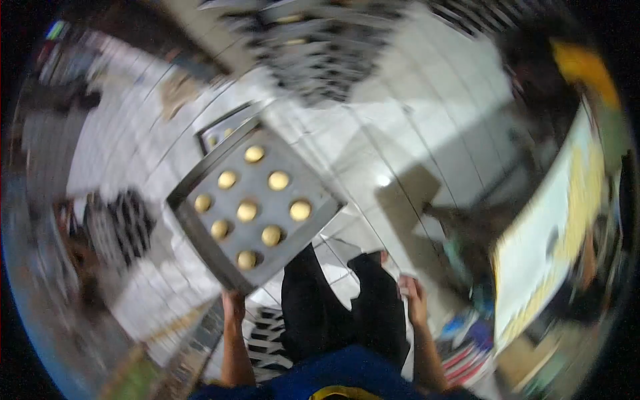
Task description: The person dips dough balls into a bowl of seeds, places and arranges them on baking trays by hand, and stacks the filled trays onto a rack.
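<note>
My left hand grips a grey metal baking tray at its near corner. Several round, pale yellow dough balls sit spaced apart on the tray. Most of the fingers are hidden under the rim. Down by my right thigh hangs my right hand, its fingers loosely bent and apart, with nothing in them. Beyond the held tray, a second tray shows in part, with similar yellow pieces on it.
A pale table with yellowish edges stands at the right, near a blurred person in yellow. Dark slatted stacks stand ahead on the white tiled floor. Colourful items lie at the lower right.
</note>
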A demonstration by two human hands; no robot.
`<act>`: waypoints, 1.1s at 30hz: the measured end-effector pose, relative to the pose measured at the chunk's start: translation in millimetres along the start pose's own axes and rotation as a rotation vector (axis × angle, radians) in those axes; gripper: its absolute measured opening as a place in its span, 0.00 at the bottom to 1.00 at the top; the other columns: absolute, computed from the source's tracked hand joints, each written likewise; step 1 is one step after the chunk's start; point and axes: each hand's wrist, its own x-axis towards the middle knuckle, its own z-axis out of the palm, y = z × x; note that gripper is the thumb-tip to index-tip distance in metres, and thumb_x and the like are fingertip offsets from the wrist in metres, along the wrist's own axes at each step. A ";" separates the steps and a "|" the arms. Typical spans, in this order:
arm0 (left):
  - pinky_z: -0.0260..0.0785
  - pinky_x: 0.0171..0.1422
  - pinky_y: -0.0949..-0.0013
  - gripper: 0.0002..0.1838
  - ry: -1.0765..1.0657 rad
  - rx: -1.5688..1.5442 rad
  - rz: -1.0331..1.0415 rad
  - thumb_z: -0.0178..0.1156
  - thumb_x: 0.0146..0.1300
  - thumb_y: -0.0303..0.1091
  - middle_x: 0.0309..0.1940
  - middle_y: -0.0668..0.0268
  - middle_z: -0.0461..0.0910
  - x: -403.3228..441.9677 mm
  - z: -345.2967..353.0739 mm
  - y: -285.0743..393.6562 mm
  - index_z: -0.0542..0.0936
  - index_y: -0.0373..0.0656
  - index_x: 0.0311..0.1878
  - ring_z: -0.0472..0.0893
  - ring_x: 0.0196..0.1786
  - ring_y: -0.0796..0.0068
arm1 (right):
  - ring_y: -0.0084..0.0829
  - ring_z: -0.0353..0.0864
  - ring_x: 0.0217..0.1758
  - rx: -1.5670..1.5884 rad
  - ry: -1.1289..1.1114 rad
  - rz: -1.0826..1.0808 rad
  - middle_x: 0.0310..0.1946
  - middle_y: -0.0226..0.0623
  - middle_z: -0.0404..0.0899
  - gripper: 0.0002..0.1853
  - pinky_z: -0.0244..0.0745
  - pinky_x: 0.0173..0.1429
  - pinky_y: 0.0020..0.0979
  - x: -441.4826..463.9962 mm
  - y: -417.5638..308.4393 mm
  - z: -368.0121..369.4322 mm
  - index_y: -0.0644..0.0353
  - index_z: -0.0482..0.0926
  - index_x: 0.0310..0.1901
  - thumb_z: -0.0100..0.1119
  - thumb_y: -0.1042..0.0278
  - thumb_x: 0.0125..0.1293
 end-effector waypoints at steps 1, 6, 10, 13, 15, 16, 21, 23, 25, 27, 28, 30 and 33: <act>0.74 0.62 0.55 0.23 -0.006 0.048 -0.077 0.56 0.74 0.31 0.52 0.60 0.81 -53.9 0.8 1.4 0.71 0.36 0.69 0.81 0.54 0.60 | 0.27 0.79 0.52 -0.033 0.009 -0.069 0.52 0.33 0.83 0.24 0.73 0.52 0.29 -14.5 -3.5 -29.3 0.63 0.81 0.60 0.54 0.48 0.82; 0.77 0.63 0.52 0.31 -0.388 0.516 0.086 0.67 0.70 0.43 0.59 0.54 0.81 -197.6 30.3 10.3 0.71 0.39 0.71 0.84 0.58 0.56 | 0.32 0.75 0.68 0.112 -0.010 -0.321 0.67 0.41 0.75 0.37 0.70 0.70 0.36 -101.3 -53.7 -181.1 0.62 0.65 0.78 0.52 0.40 0.80; 0.76 0.54 0.58 0.29 -0.498 0.701 0.235 0.56 0.61 0.37 0.49 0.57 0.79 -241.2 186.3 -1.9 0.72 0.33 0.65 0.79 0.48 0.61 | 0.37 0.68 0.76 0.322 -0.170 -0.334 0.77 0.45 0.65 0.44 0.65 0.77 0.38 -159.5 -70.0 -283.7 0.61 0.55 0.83 0.52 0.37 0.78; 0.75 0.56 0.60 0.35 -0.766 1.117 0.433 0.60 0.63 0.40 0.57 0.56 0.76 -167.4 278.3 -38.2 0.67 0.33 0.71 0.76 0.52 0.64 | 0.42 0.57 0.84 -0.001 0.130 -0.316 0.82 0.49 0.56 0.44 0.51 0.85 0.39 -153.7 -64.5 -333.2 0.60 0.50 0.85 0.61 0.52 0.77; 0.75 0.59 0.59 0.40 -0.832 1.099 0.356 0.62 0.63 0.42 0.63 0.56 0.74 -172.4 390.3 -74.0 0.64 0.34 0.76 0.77 0.56 0.63 | 0.40 0.57 0.84 0.066 0.241 -0.305 0.82 0.48 0.58 0.41 0.51 0.85 0.38 -133.1 -27.0 -382.2 0.61 0.51 0.84 0.60 0.58 0.78; 0.75 0.61 0.58 0.43 -0.853 1.089 0.326 0.62 0.62 0.42 0.67 0.56 0.72 -182.6 438.0 -100.9 0.62 0.35 0.79 0.77 0.58 0.62 | 0.38 0.56 0.84 0.116 0.321 -0.290 0.81 0.47 0.60 0.39 0.50 0.85 0.37 -120.2 -3.3 -408.6 0.62 0.53 0.84 0.58 0.64 0.78; 0.68 0.72 0.62 0.48 -1.194 0.964 0.067 0.63 0.56 0.36 0.70 0.57 0.72 -222.5 575.7 -190.6 0.59 0.37 0.82 0.74 0.69 0.62 | 0.41 0.63 0.80 0.134 0.588 -0.288 0.76 0.49 0.66 0.33 0.54 0.83 0.37 -103.1 65.9 -496.4 0.61 0.60 0.81 0.56 0.70 0.78; 0.59 0.80 0.62 0.48 -1.192 1.051 0.046 0.59 0.54 0.31 0.73 0.58 0.71 -229.2 598.7 -217.1 0.58 0.38 0.83 0.70 0.74 0.60 | 0.45 0.69 0.74 -0.066 0.687 -0.282 0.69 0.49 0.70 0.31 0.58 0.81 0.39 -102.9 83.6 -518.4 0.60 0.63 0.80 0.56 0.70 0.78; 0.59 0.80 0.62 0.48 -1.163 1.159 0.035 0.57 0.54 0.29 0.74 0.57 0.70 -241.3 612.6 -235.3 0.58 0.38 0.83 0.69 0.75 0.60 | 0.45 0.71 0.71 -0.075 0.703 -0.240 0.67 0.48 0.70 0.31 0.61 0.79 0.39 -102.6 95.2 -534.7 0.59 0.65 0.79 0.57 0.69 0.77; 0.57 0.81 0.61 0.48 -1.112 1.113 -0.050 0.56 0.55 0.25 0.76 0.57 0.67 -250.1 613.9 -249.3 0.56 0.38 0.83 0.67 0.76 0.59 | 0.46 0.73 0.68 -0.089 0.715 -0.201 0.64 0.48 0.69 0.30 0.64 0.77 0.40 -111.2 95.5 -545.1 0.59 0.67 0.78 0.58 0.68 0.77; 0.57 0.81 0.61 0.48 -1.113 1.124 -0.049 0.56 0.55 0.25 0.76 0.57 0.67 -252.8 615.1 -253.9 0.56 0.38 0.83 0.67 0.76 0.59 | 0.43 0.75 0.64 -0.085 0.693 -0.167 0.61 0.47 0.72 0.29 0.69 0.72 0.39 -113.4 94.8 -555.5 0.58 0.70 0.76 0.60 0.68 0.75; 0.58 0.81 0.59 0.46 -1.154 1.166 0.027 0.63 0.63 0.31 0.77 0.58 0.66 -258.5 614.0 -260.7 0.57 0.39 0.83 0.66 0.78 0.61 | 0.41 0.77 0.60 -0.084 0.646 -0.135 0.58 0.47 0.75 0.28 0.73 0.67 0.39 -110.1 73.5 -583.4 0.58 0.73 0.74 0.63 0.67 0.73; 0.58 0.82 0.60 0.43 -1.067 1.262 -0.094 0.65 0.67 0.36 0.78 0.58 0.66 -264.9 630.0 -258.4 0.58 0.38 0.82 0.65 0.79 0.63 | 0.36 0.80 0.45 -0.382 0.937 -0.343 0.45 0.41 0.83 0.25 0.76 0.51 0.37 -74.3 14.4 -660.7 0.57 0.81 0.65 0.70 0.65 0.68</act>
